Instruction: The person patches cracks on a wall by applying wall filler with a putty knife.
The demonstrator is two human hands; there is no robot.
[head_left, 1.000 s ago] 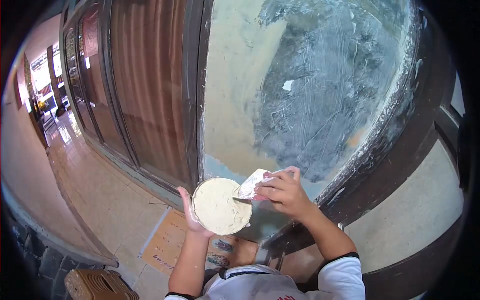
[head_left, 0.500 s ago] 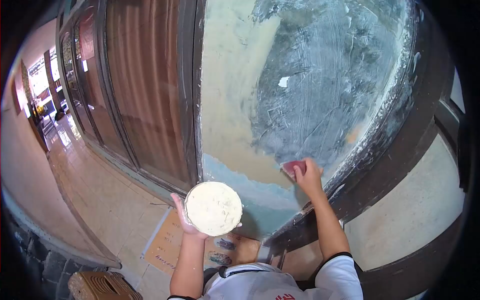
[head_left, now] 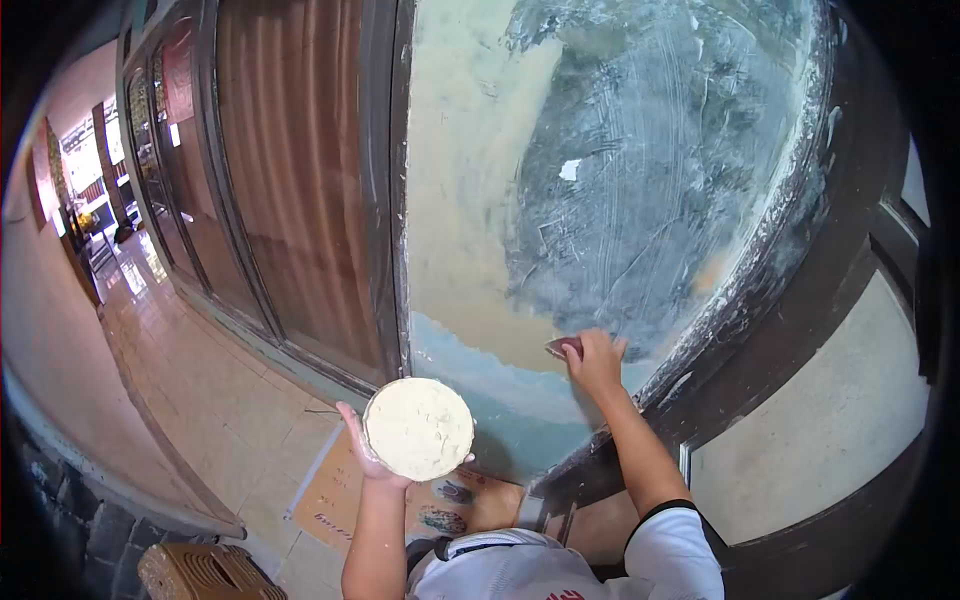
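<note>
My left hand (head_left: 368,455) supports a round tub (head_left: 418,428) of cream-coloured putty from beneath, thumb along its left side. Smooth putty with a few rough spots covers the tub's top. In my right hand (head_left: 598,362) is a dark red putty scraper (head_left: 565,347), pinched between thumb and fingers. Its edge is at the lower part of the wall panel (head_left: 620,200), where a beige coat borders light blue paint (head_left: 490,385). Grey, streaky filler spreads over the panel's middle and right.
A dark-framed window with a brown curtain (head_left: 290,150) stands to the left. A dark wooden door frame (head_left: 790,370) curves along the right. Printed cardboard (head_left: 330,490) lies on the tiled floor, and a brown plastic stool (head_left: 205,572) sits at lower left.
My right hand has shifted slightly left and down along the wall with the scraper, which now shows more edge-on. The tub in my left hand has dropped slightly and moved left.
</note>
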